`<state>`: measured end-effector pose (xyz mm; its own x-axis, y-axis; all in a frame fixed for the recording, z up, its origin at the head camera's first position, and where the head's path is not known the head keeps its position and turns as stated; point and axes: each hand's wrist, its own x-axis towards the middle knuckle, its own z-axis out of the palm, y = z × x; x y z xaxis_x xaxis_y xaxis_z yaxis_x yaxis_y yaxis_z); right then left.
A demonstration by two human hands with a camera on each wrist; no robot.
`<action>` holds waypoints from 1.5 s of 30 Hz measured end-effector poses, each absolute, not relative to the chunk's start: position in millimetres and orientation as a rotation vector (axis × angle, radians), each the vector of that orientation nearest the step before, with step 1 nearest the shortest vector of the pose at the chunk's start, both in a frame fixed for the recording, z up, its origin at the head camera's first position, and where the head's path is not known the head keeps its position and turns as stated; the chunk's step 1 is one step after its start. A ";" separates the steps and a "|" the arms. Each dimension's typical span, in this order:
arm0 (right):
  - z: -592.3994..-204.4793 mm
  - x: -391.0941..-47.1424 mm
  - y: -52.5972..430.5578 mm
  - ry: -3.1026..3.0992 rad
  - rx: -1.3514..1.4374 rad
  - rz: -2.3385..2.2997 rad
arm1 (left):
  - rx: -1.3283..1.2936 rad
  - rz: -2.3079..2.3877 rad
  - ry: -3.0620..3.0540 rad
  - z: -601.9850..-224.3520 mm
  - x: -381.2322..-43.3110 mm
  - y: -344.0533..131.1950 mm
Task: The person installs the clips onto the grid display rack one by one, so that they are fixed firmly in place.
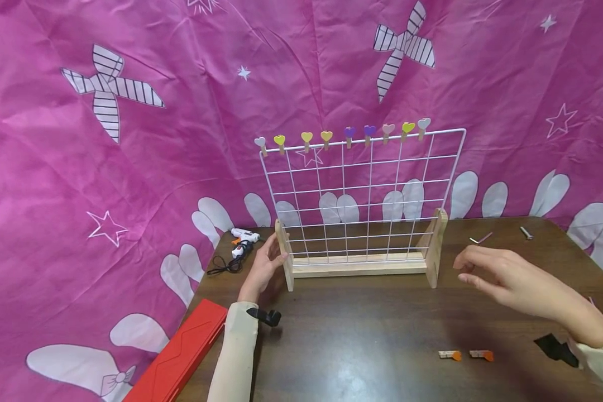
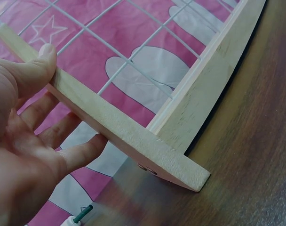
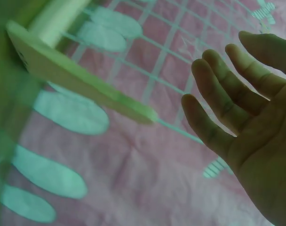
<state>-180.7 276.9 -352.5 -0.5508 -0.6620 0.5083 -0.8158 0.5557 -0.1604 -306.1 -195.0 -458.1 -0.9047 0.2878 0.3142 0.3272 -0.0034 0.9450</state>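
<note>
A white wire grid rack (image 1: pixel 369 184) stands upright on a wooden base (image 1: pixel 362 268) with two wooden end pieces. Heart-topped clothespins (image 1: pixel 326 137) in white, yellow, purple and pink are clipped along its top wire. My left hand (image 1: pixel 265 265) grips the left end piece (image 2: pixel 129 127), thumb on its front edge and fingers against its outer side. To the right of the rack, my right hand (image 1: pixel 507 276) is raised over the table, its fingers loosely bent and holding nothing. In the right wrist view that hand (image 3: pixel 256 113) is apart from the right end piece (image 3: pixel 82 77).
Two clothespins with orange tops (image 1: pixel 481 354) lie at the front right of the brown table (image 1: pixel 341 329). A white glue gun (image 1: pixel 244 235) with a black cord sits at the back left. A red box (image 1: pixel 181 352) lies along the left edge. One bolt (image 1: pixel 526 233) lies back right.
</note>
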 end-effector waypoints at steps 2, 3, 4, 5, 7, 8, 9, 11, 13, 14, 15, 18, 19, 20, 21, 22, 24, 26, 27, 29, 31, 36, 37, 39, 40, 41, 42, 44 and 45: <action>-367.3 -176.4 274.5 -2.417 1.216 0.594 | -0.683 -2.098 -2.190 -458.9 -306.6 -194.1; -375.2 -174.3 273.4 -2.420 1.225 0.617 | -0.684 -2.099 -2.189 -459.4 -307.1 -193.8; -383.1 -172.1 272.5 -2.422 1.233 0.630 | -0.685 -2.102 -2.188 -459.9 -307.5 -193.6; -391.2 -169.8 271.8 -2.430 1.239 0.646 | -0.684 -2.106 -2.187 -460.5 -307.9 -193.4; -407.9 -165.4 271.5 -2.444 1.255 0.663 | -0.672 -2.111 -2.195 -461.4 -308.5 -193.1; -415.4 -163.3 271.4 -2.455 1.270 0.659 | -0.665 -2.113 -2.198 -461.4 -308.5 -193.1; -422.3 -161.1 271.5 -2.476 1.283 0.655 | -0.655 -2.113 -2.204 -461.3 -308.4 -193.1; -435.1 -157.4 271.9 -2.517 1.320 0.642 | -0.641 -2.110 -2.214 -460.9 -308.2 -193.4; -445.6 -154.3 271.9 -2.557 1.352 0.606 | -0.635 -2.107 -2.222 -459.9 -307.5 -194.0; -450.0 -153.3 271.7 -2.578 1.373 0.595 | -0.635 -2.108 -2.223 -459.4 -307.1 -194.2; -454.2 -152.3 271.8 -2.596 1.385 0.586 | -0.635 -2.106 -2.226 -459.1 -306.7 -194.6; -463.7 -149.7 272.8 -2.636 1.403 0.570 | -0.629 -2.120 -2.225 -459.3 -306.7 -195.4; -466.1 -148.9 273.4 -2.651 1.399 0.573 | -0.626 -2.122 -2.224 -459.7 -307.0 -195.6; -468.1 -148.5 274.3 -2.664 1.398 0.583 | -0.622 -2.129 -2.222 -460.3 -307.5 -195.7; -469.8 -148.2 275.0 -2.674 1.394 0.588 | -0.618 -2.136 -2.217 -462.0 -308.9 -196.2; -471.3 -148.0 275.5 -2.683 1.391 0.592 | -0.609 -2.141 -2.214 -464.1 -310.6 -196.6; -474.1 -148.1 276.0 -2.683 1.384 0.583 | -0.599 -2.134 -2.210 -468.7 -314.0 -197.4; -476.4 -148.2 276.3 -2.686 1.385 0.590 | -0.601 -2.126 -2.200 -473.6 -317.4 -198.2; -477.5 -148.0 276.2 -2.687 1.378 0.583 | -0.603 -2.116 -2.196 -476.2 -319.0 -198.6; -479.8 -147.3 276.1 -2.686 1.366 0.572 | -0.604 -2.107 -2.200 -475.3 -317.8 -198.0; -482.2 -147.1 276.2 -2.693 1.351 0.565 | -0.611 -2.108 -2.207 -470.0 -313.9 -196.7; -488.1 -148.3 277.5 -2.700 1.340 0.549 | -0.589 -2.128 -2.236 -457.6 -304.4 -194.3; -489.1 -148.6 277.9 -2.698 1.343 0.549 | -0.586 -2.128 -2.237 -457.7 -304.1 -194.3; -491.1 -149.3 278.2 -2.679 1.353 0.550 | -0.590 -2.127 -2.233 -458.0 -304.0 -194.2; -492.1 -149.7 278.3 -2.669 1.359 0.554 | -0.597 -2.126 -2.229 -458.1 -303.9 -194.1; -493.0 -150.2 278.3 -2.661 1.361 0.556 | -0.603 -2.124 -2.226 -458.1 -303.9 -194.1; -493.8 -150.7 278.4 -2.653 1.361 0.556 | -0.612 -2.124 -2.221 -458.1 -303.9 -193.9; -495.4 -151.4 278.3 -2.645 1.361 0.562 | -0.624 -2.126 -2.215 -458.3 -303.5 -193.9; -496.1 -151.6 278.3 -2.645 1.361 0.566 | -0.627 -2.129 -2.213 -458.4 -303.3 -194.0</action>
